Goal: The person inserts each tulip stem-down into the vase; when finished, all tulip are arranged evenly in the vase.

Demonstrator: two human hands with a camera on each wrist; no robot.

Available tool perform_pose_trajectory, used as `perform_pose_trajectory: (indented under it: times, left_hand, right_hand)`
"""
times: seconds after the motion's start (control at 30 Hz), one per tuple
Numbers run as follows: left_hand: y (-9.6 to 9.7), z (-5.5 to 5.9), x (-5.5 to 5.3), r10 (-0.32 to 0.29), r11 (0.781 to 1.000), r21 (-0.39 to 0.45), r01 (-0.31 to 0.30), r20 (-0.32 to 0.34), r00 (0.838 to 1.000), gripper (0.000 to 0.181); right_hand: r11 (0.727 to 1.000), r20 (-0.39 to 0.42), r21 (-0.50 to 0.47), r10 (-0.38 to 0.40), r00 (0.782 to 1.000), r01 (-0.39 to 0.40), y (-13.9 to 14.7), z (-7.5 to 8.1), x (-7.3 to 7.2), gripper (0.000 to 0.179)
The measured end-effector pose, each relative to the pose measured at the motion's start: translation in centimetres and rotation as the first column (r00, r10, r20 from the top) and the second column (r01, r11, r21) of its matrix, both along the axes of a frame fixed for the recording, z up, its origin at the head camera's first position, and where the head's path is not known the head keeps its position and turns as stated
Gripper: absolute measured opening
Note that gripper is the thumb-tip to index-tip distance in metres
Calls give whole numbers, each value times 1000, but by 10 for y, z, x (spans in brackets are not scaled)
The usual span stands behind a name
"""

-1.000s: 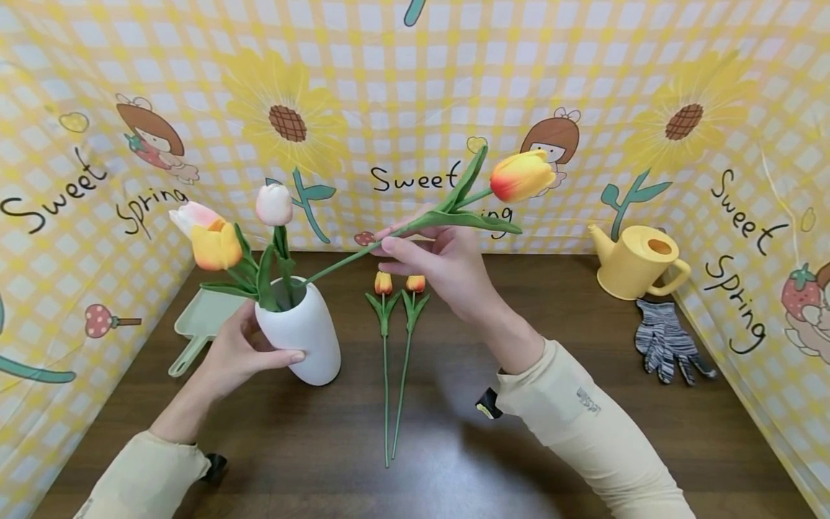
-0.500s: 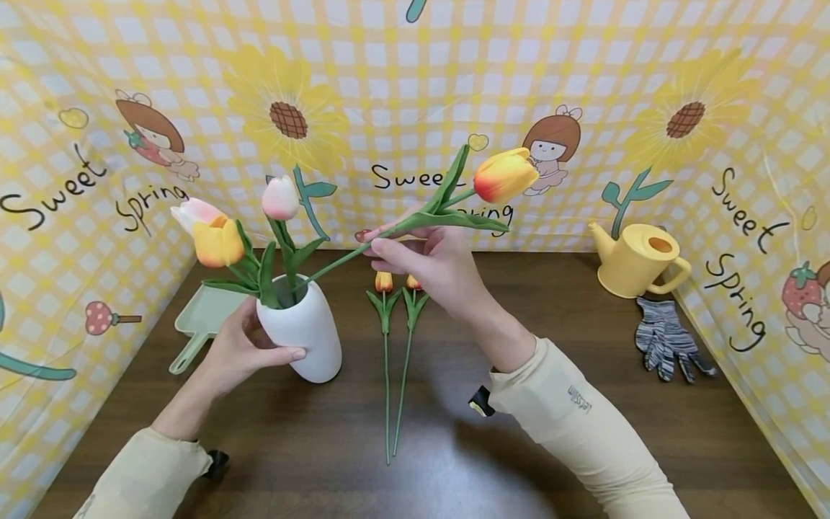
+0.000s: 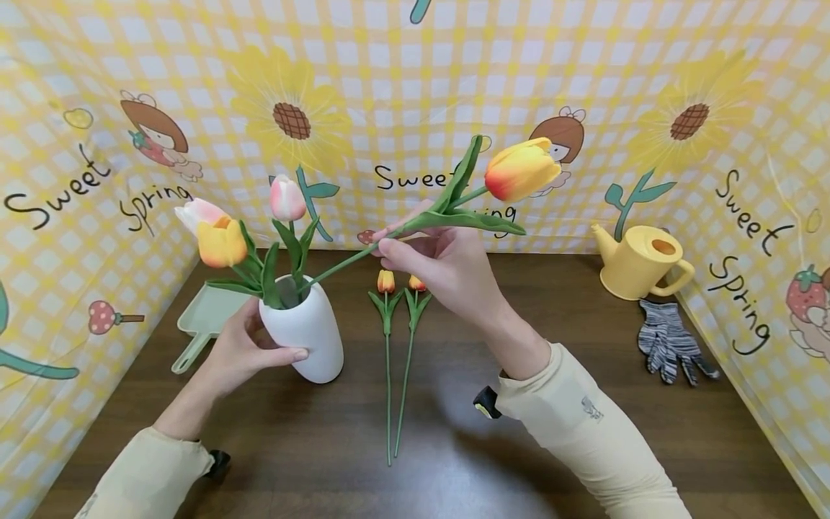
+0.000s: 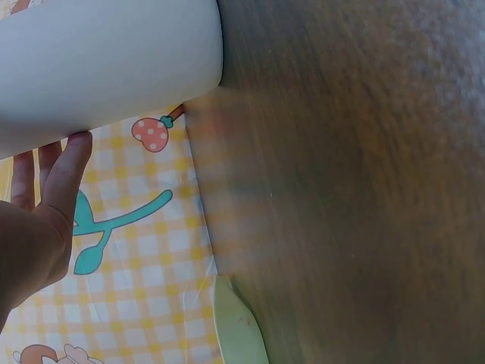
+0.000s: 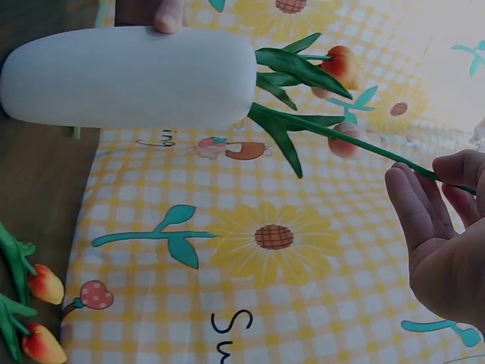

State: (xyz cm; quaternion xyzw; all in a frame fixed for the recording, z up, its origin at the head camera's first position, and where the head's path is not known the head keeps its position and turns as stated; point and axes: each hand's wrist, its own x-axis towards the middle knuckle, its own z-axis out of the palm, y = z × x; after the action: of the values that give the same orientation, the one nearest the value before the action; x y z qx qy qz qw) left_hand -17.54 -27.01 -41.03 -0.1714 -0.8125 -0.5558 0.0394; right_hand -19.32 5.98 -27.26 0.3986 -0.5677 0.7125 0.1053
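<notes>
Had my left hand on the white vase over on the left, gripping it with thumb on one side, fingers on the other. My right hand was pinching the stem of an orange-yellow tulip, bloom off to the right, lower stem at the vase mouth. Two more tulips lay mid-table, and a yellow watering can sat far right.

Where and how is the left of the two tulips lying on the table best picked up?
Likely by its bare stem, just below the leaves, pinched from above: it lies flat, the stem is slim, and the neighbouring stem is farther off there than lower down.
</notes>
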Motion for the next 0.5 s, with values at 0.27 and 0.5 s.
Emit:
perform_pose_trajectory:
  times: [0.27,0.5]
  left_hand:
    - [1,0,0,7,1000,-7,-7,13,1000,83]
    - [1,0,0,22,1000,-13,-22,16,1000,81]
  right_hand:
    - [999,-61,18,-26,998,27,0,5,8,9]
    - [999,-63,33,-23,998,25,-6,2,6,10]
